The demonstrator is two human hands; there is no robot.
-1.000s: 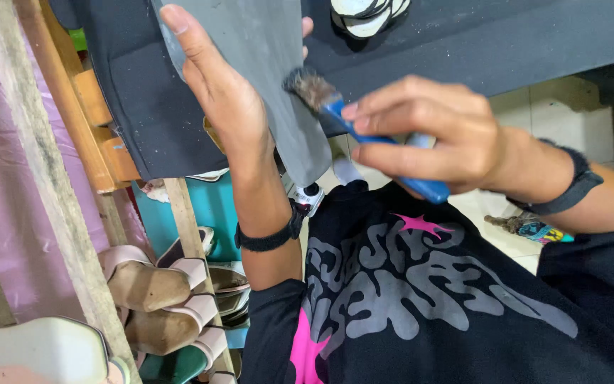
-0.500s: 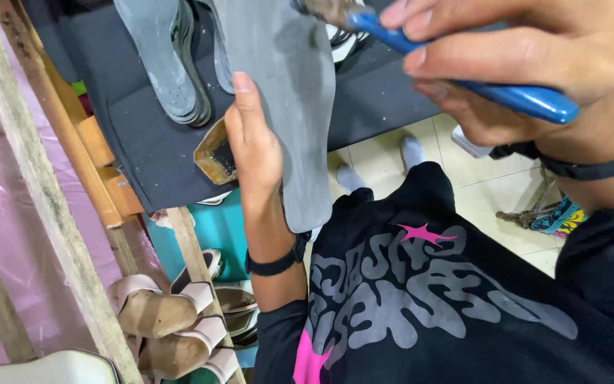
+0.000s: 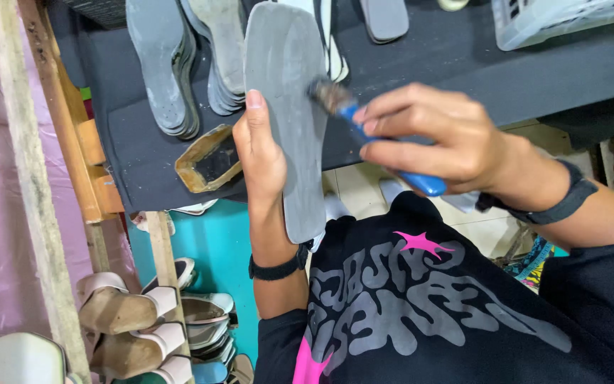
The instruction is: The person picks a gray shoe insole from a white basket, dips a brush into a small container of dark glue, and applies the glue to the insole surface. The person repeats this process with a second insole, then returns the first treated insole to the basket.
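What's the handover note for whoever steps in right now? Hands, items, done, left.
Left hand: holds the grey sole upright by its edge, over the black bench.
Right hand: grips the blue-handled brush, bristles on the sole's upper part.
Nearby: stacks of grey soles on the bench, small tin by the left hand, finished sandals on the rack below.
Done: cannot tell how much of the sole is coated.
Left: probably brushing the rest of the sole.

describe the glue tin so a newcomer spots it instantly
Start at the black worktop and go to its near edge, left of the left hand. The tin sits below the stacked grey soles: small, open, squarish, yellow-brown crust on its rim, unlike the flat soles.
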